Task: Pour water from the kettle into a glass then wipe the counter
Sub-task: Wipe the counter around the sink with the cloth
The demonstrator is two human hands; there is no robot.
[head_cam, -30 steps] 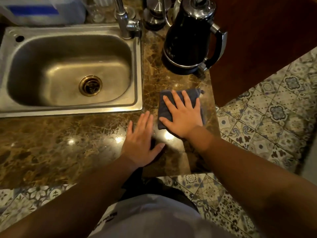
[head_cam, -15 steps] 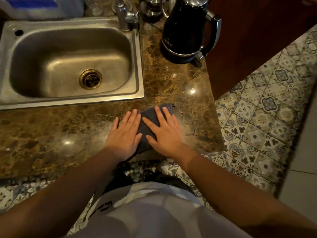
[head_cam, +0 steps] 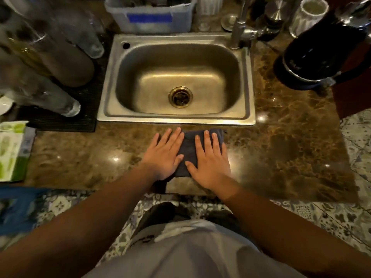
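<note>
A folded dark blue cloth [head_cam: 188,149] lies on the brown marble counter [head_cam: 291,147], just in front of the sink. My left hand [head_cam: 164,155] presses flat on its left edge, fingers spread. Pressed flat on its right half is my right hand [head_cam: 210,159]. Only the strip between the hands and the top right corner of the cloth show. The black electric kettle [head_cam: 313,57] stands on its base at the far right of the counter, well away from both hands. A ribbed glass [head_cam: 307,17] stands behind it.
The steel sink [head_cam: 176,118] with its faucet [head_cam: 239,31] sits behind the hands. Upturned glasses [head_cam: 60,105] rest on a black mat [head_cam: 66,121] at left. A green-and-white pack [head_cam: 12,151] lies at the left edge, a plastic tub [head_cam: 150,19] at the back.
Both hands and the cloth have slid left along the counter's front, from near the kettle to the middle of the sink. My left hand now rests on the cloth.
</note>
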